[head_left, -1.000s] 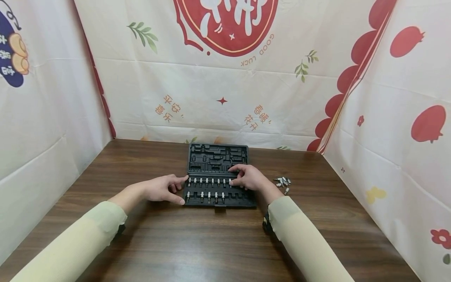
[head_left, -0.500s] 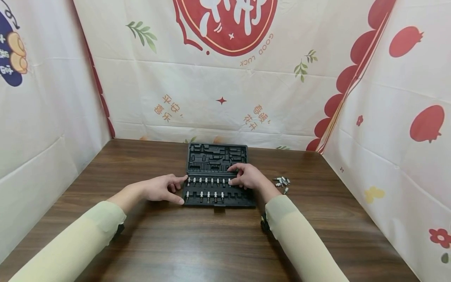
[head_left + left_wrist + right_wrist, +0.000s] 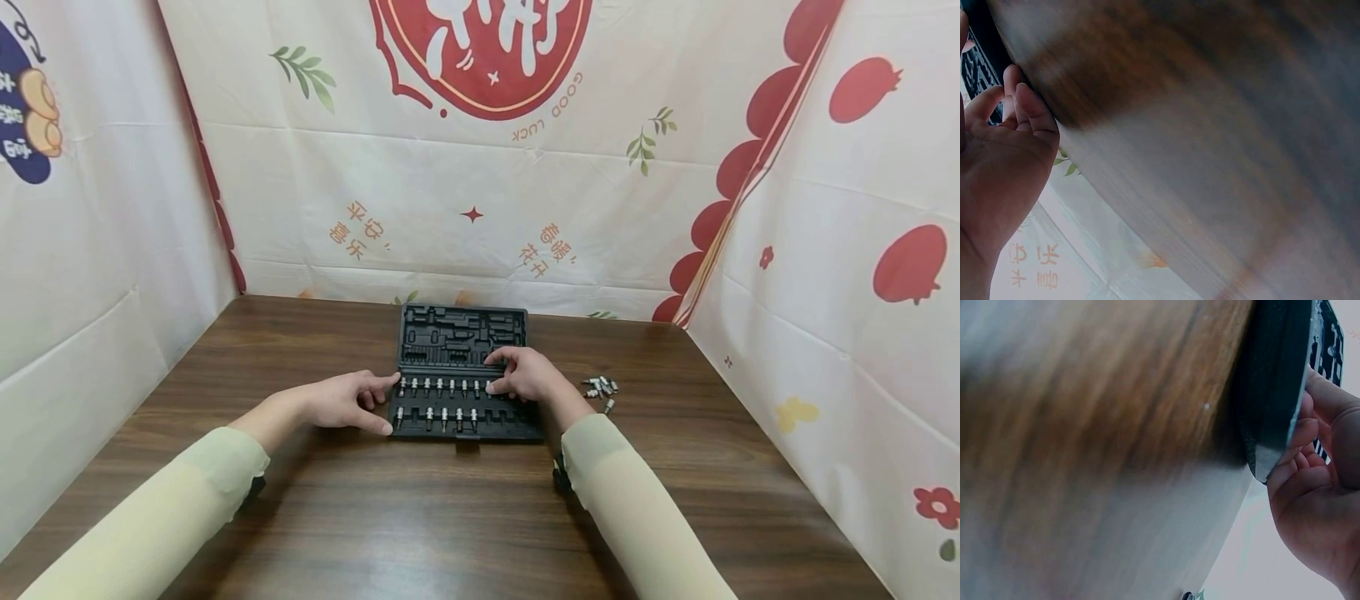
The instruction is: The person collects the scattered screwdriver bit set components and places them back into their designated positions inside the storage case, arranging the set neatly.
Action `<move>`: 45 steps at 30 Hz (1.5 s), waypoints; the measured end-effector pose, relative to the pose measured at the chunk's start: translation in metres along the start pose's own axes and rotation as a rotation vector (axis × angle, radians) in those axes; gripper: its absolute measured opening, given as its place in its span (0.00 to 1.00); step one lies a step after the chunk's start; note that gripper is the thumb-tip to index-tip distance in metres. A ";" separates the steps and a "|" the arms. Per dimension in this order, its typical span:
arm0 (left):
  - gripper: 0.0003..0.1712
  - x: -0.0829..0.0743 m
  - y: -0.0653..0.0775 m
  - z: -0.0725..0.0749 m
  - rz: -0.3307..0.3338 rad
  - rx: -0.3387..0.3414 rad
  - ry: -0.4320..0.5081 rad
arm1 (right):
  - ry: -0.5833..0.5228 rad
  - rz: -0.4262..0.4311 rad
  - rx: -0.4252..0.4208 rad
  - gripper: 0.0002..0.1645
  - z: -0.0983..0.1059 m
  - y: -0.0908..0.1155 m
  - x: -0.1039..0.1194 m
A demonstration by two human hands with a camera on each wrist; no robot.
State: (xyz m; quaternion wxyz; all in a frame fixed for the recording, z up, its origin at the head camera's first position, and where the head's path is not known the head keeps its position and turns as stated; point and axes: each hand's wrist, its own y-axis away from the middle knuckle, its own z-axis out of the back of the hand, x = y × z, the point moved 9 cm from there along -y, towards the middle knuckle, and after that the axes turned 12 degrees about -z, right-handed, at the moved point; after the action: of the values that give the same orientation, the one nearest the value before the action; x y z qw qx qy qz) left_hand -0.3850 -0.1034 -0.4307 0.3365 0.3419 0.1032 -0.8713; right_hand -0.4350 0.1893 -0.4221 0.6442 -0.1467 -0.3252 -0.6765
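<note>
Tabletop (image 3: 465, 517), loose sockets (image 3: 602, 387) near case (image 3: 465, 369)

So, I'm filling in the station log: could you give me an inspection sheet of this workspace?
Surface: brown wood-grain table.
Job's things: black case, open, with two rows of metal pieces in its near half; loose pile of small metal parts right of it.
Clutter: nothing seen.
Hands: left hand touches the case's left edge; right hand is at the far row's rightmost visible piece.
Cables: nothing seen.
Surroundings: printed cloth behind and on both sides.
</note>
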 end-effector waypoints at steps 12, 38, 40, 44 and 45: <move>0.59 -0.001 0.001 0.001 -0.001 0.005 0.003 | -0.014 -0.019 -0.010 0.27 0.001 0.001 0.001; 0.60 0.001 0.002 -0.002 0.014 0.005 -0.006 | -0.022 -0.030 0.001 0.27 -0.002 -0.001 -0.001; 0.60 0.002 0.001 -0.002 0.021 0.004 -0.005 | -0.026 -0.031 0.008 0.27 -0.002 0.000 -0.002; 0.59 0.001 0.001 -0.001 0.022 0.002 -0.004 | -0.034 -0.028 0.023 0.27 -0.002 0.001 0.000; 0.59 0.000 0.001 -0.001 0.020 0.002 -0.002 | -0.033 -0.024 0.026 0.28 -0.001 0.002 0.001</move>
State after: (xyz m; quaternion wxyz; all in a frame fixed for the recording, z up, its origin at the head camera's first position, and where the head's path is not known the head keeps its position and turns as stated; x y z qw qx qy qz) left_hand -0.3838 -0.1039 -0.4315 0.3452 0.3424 0.0985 -0.8683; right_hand -0.4329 0.1881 -0.4220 0.6325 -0.1457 -0.3465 -0.6772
